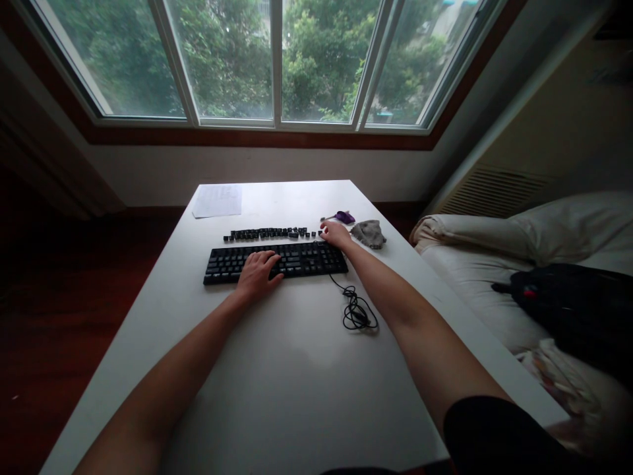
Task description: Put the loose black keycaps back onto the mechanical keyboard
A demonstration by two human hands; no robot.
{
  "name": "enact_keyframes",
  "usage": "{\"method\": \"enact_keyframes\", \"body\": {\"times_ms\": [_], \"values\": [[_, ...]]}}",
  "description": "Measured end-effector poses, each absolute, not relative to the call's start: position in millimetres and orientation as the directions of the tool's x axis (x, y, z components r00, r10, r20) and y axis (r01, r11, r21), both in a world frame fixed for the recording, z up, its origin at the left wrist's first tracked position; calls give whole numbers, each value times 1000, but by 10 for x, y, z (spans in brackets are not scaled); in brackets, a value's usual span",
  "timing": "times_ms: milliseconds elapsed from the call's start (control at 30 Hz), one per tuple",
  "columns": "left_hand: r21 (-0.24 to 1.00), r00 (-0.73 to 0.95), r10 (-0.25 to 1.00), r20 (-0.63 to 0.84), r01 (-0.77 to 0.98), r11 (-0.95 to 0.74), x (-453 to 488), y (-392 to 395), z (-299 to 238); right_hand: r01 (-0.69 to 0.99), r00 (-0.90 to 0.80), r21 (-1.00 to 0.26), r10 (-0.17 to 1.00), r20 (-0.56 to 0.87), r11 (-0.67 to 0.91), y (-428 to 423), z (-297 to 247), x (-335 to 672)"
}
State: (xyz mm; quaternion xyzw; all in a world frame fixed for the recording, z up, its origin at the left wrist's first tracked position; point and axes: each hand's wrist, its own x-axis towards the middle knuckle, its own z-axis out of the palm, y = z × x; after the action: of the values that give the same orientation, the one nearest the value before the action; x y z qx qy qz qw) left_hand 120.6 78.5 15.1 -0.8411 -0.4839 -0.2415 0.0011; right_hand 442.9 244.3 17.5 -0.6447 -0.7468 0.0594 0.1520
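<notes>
A black computer keyboard (297, 257) lies across the white table. My left hand (258, 269) rests on its middle, palm down with fingers apart, covering some of the keys. Behind the keyboard runs a row of loose black keycaps (267, 233). At the right end of that row, my right hand (335, 233) has thumb and forefinger close together around a small black keycap (320, 233). The fingers partly hide it. Just beyond this hand is a purple tool (345, 216) with a thin end, and to its right a crumpled grey cloth (368, 233).
The keyboard's coiled black cable (358, 313) lies on the white table (287, 396), left of my right forearm. A sheet of paper (217, 200) is at the far left corner. Right of the table stands a pale sofa (465, 284) with a dark bag (568, 310); windows are ahead.
</notes>
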Motion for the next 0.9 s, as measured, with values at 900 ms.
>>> {"method": "enact_keyframes", "body": {"times_ms": [900], "values": [[242,409,816,409,814,-529,1205,783,136,721,-261,-511,867,424,467,1355,686,4212]]}}
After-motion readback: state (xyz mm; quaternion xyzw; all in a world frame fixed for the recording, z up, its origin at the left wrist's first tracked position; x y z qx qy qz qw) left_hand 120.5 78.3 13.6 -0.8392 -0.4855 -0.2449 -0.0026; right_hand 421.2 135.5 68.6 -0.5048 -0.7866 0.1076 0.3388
